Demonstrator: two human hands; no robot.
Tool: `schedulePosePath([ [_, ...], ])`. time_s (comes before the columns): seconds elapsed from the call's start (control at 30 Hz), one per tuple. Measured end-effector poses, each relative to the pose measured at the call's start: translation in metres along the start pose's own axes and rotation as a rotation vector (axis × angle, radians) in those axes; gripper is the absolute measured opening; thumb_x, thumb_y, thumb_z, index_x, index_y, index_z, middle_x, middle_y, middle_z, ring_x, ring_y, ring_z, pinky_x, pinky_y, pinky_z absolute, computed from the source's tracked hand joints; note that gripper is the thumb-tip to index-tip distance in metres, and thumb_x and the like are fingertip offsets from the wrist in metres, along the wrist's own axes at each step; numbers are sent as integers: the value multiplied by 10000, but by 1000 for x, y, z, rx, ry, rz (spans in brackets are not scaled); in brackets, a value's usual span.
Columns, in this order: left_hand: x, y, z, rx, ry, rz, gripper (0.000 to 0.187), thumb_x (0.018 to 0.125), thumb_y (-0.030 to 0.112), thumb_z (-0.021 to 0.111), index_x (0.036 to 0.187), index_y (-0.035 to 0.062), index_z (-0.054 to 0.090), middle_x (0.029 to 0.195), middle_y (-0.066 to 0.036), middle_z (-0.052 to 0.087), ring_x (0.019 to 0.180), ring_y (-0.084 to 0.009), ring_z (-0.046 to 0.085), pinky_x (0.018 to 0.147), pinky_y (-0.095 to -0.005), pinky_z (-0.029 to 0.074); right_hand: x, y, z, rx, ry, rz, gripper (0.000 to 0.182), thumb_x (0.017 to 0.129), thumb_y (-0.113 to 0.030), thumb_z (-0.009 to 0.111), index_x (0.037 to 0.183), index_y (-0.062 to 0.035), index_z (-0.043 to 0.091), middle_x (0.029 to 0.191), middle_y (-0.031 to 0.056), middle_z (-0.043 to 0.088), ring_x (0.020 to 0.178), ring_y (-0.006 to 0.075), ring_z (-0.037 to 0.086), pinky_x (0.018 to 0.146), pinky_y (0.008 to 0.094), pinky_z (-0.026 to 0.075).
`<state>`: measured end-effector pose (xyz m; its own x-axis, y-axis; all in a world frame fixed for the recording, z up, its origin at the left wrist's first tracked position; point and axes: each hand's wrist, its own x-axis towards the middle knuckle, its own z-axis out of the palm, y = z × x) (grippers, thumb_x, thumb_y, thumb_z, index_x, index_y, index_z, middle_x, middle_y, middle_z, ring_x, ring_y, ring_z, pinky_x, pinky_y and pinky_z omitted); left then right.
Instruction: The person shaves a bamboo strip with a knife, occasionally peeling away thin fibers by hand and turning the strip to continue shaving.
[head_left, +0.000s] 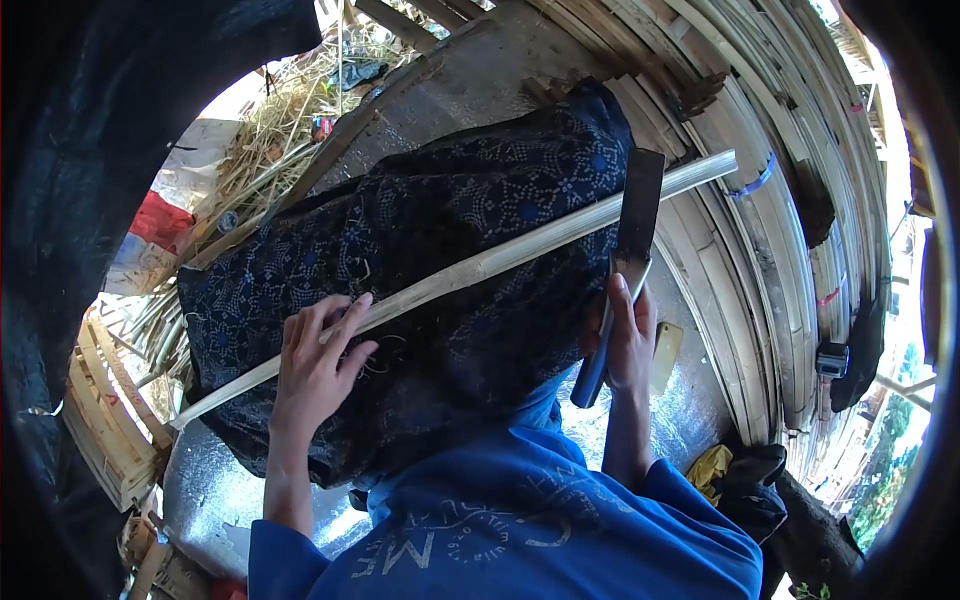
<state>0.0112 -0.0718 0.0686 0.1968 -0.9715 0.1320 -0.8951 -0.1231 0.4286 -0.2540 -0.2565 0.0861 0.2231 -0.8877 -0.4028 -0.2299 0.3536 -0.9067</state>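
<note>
your left hand (322, 365) half open with fingertips on the long pale strip (480, 262), your right hand (628, 325) closed around the knife (640, 205) (dark, wide blade), strip slanting over the patterned cloth (300, 250)

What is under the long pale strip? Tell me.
The dark patterned cloth shows beneath much of the long pale strip; whatever the cloth covers can't be seen.
</note>
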Motion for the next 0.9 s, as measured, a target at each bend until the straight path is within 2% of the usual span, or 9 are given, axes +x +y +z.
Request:
schedulePosePath([
  [0.17, 44, 35, 20, -9, 198, 34, 427, 833, 259, 722, 1210, 85, 620, 1048, -110, 657, 813, -254, 656, 703, -392, 497, -3, 2, 3, 19, -54, -6, 309, 1000, -356, 506, 1023, -48, 494, 613, 25, 510, 441, 106, 521, 392, 226, 423],
  [0.23, 54, 36, 40, -359, 110, -144, 277, 864, 309, 704, 994, 66, 685, 811, -91, 687, 676, -230, 662, 621, -345, 487, -5, 5, 4, 40, -96, 2, 317, 1001, -358, 501, 1029, -42, 490, 616, 28, 509, 440, 106, 518, 394, 226, 423],
  [0.27, 57, 36, 41, -358, 115, -153, 277, 864, 309, 704, 994, 66, 685, 811, -91, 687, 676, -230, 662, 621, -345, 487, -8, 6, 5, 17, -122, -17, 285, 1006, -351, 495, 999, -67, 485, 612, 34, 515, 425, 116, 514, 378, 230, 423],
  [0.33, 61, 35, 42, -377, -42, -304, 325, 887, 367, 680, 801, 53, 681, 581, -65, 626, 523, -214, 627, 532, -311, 458, -11, 11, 7, -23, -182, -27, 254, 1013, -345, 480, 1005, -91, 489, 613, 41, 521, 415, 125, 510, 367, 234, 422],
  [0.47, 62, 33, 43, -366, -10, -302, 376, 903, 392, 657, 760, 45, 683, 520, -65, 586, 469, -188, 604, 474, -300, 429, -13, 16, 26, -65, -270, 84, 264, 1018, -352, 464, 1090, -100, 497, 619, 25, 515, 421, 113, 511, 386, 226, 425],
  [0.53, 62, 33, 38, -397, -83, -361, 366, 922, 379, 636, 786, 43, 685, 528, -70, 587, 482, -183, 613, 490, -295, 438, -11, 13, 30, -132, -283, 83, 409, 1006, -404, 473, 1172, -31, 493, 611, 4, 490, 457, 85, 503, 405, 219, 418],
  [0.77, 54, 24, 36, -637, -136, -416, 295, 936, 309, 624, 878, 24, 669, 595, -101, 619, 519, -209, 637, 530, -320, 485, -9, 8, 32, -162, -287, 83, 420, 999, -423, 483, 1149, -32, 508, 610, 6, 490, 461, 86, 506, 398, 221, 416],
  [0.83, 48, 24, 21, -431, 38, -160, 257, 914, 272, 652, 906, 16, 660, 632, -124, 633, 558, -256, 651, 552, -344, 501, -8, 9, 30, -155, -274, 99, 415, 997, -413, 491, 1160, -31, 508, 609, 13, 495, 459, 93, 511, 396, 229, 419],
  [0.9, 31, 10, 15, -380, -50, -198, 247, 903, 261, 666, 895, 14, 662, 633, -133, 631, 572, -275, 652, 549, -351, 493, -8, 8, 24, -108, -238, 118, 412, 997, -404, 495, 1171, -31, 503, 612, 18, 499, 457, 99, 513, 395, 233, 422],
])
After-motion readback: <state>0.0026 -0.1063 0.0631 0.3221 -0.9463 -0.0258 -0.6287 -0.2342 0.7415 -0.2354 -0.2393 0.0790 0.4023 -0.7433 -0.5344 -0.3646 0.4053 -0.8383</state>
